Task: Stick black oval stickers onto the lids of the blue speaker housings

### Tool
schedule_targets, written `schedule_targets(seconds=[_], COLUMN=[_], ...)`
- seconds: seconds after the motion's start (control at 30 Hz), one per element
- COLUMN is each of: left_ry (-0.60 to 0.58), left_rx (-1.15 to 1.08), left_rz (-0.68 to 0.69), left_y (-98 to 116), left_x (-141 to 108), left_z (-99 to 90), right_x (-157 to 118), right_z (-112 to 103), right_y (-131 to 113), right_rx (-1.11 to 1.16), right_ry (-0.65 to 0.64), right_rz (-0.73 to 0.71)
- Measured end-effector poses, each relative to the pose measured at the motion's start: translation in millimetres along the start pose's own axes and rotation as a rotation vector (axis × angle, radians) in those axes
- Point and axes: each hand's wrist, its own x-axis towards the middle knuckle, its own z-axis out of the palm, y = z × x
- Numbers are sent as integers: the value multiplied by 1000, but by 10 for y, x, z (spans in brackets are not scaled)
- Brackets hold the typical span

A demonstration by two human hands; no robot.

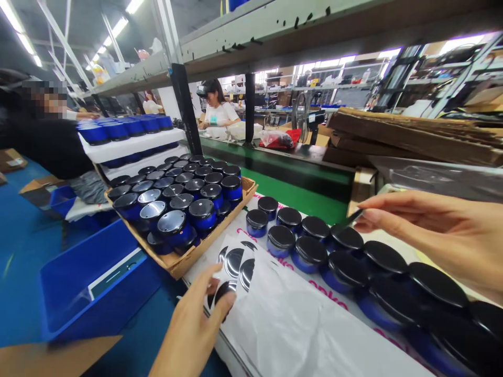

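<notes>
My left hand pinches the near edge of a sheet of round shiny black stickers, thumb on one dark disc. The sheet lies on white plastic wrapping. At the right, my right hand holds a thin dark piece between thumb and fingers, above the rows of jars. These blue jars with black tops stand in two rows on a white sheet with pink lettering. Whether the dark piece touches a jar top cannot be made out.
Left of the rows, a cardboard tray holds many blue jars, with white foam trays of jars behind. A blue bin sits lower left. Flattened cardboard is stacked at right. One person is across the bench, another at far left.
</notes>
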Motion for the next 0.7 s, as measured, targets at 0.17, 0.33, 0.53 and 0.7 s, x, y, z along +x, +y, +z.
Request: schedule_targets(seconds=[0.17,0.33,0.53,0.7], left_ry=[-26,-158,-135,-136], left_rx=[161,218,150,18], left_rz=[445,459,334,262], left_y=[518,756,613,585], left_x=[897,1765,1946,1924], left_z=[212,691,899,939], right_x=[578,1159,1405,1349], right_z=[252,634,884,1174], right_y=[160,528,671,804], right_rx=[-375,-610,-308,299], right_ry=[-38,-157,-204,-313], right_rz=[-321,-425,-331,207])
